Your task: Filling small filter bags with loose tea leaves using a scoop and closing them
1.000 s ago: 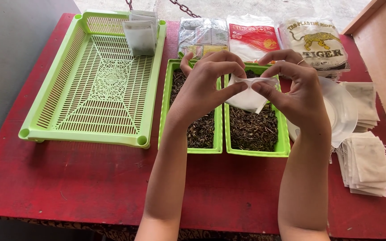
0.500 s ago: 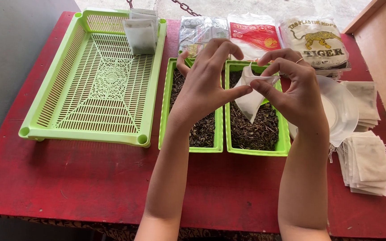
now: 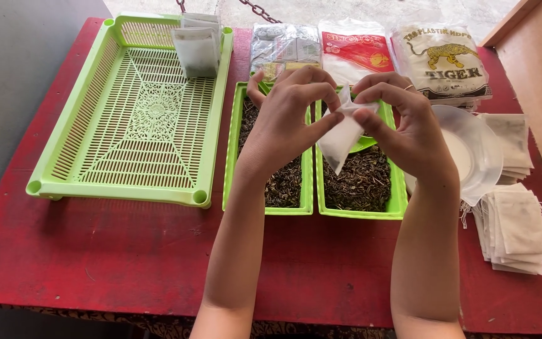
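While the large slotted green tray (image 3: 95, 125) takes up the left of the red table (image 3: 127, 251), bare table is left along the near edge. Two narrow green trays of dark dried leaves (image 3: 359, 182) are set side by side at the middle. Above them, a small white filter bag (image 3: 340, 141) is pinched at its top by the left hand (image 3: 280, 122) and the right hand (image 3: 409, 129), fingertips closed on it. Stacked bags (image 3: 515, 229) are seen at the right edge.
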